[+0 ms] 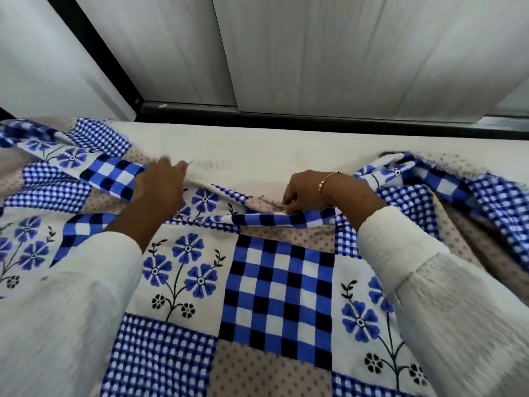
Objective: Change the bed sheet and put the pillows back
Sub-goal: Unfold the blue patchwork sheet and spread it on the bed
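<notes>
sheet: bed sheet [274, 282] bunched under both hands, bare mattress [257, 150] just beyond my fingertips | left hand [160, 187]: fingers curled on the edge | right hand [306, 193]: fingers pinch the folded hem | handling: I judge it light, soft, floppy; take it by the hem | writing: none readable

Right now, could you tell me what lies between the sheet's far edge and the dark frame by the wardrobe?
In the head view, only bare cream mattress lies between the sheet edge and the dark frame.
</notes>
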A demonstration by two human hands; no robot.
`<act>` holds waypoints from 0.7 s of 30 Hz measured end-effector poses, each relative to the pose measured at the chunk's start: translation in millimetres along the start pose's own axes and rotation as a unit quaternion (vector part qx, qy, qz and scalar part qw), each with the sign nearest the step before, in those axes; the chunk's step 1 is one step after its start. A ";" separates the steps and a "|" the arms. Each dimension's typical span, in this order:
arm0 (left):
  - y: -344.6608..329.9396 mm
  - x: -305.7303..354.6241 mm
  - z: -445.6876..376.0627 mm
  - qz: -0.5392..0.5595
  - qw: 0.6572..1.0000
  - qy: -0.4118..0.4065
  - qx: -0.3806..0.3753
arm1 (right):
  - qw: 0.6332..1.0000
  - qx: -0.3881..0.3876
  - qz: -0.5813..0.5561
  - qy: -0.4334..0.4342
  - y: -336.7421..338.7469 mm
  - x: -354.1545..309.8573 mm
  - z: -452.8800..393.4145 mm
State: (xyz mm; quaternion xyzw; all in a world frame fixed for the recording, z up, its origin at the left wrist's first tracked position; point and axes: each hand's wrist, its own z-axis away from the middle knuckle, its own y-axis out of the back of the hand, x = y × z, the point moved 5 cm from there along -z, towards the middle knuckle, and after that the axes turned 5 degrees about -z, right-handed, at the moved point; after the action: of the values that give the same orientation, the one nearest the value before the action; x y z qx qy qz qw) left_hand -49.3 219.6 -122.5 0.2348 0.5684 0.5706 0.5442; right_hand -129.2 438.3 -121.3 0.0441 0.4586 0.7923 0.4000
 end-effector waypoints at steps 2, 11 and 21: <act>-3.7 0.6 -6.5 -0.002 0.995 -0.092 0.024 | 0.998 0.058 0.001 -0.018 6.1 4.2 3.4; 10.5 -8.5 -20.2 -0.080 0.994 -0.051 -0.061 | 0.875 0.407 -0.210 -0.158 38.0 30.0 11.7; 109.9 -27.4 -71.2 0.230 0.939 0.164 0.195 | 0.823 0.484 -0.280 -0.099 102.6 73.8 -8.2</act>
State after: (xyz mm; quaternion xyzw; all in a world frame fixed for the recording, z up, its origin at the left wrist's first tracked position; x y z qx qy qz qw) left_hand -143.3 193.4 -30.9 0.3637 0.6802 0.5891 0.2410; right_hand -243.6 455.7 -69.8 0.1793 0.7338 0.3141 0.5752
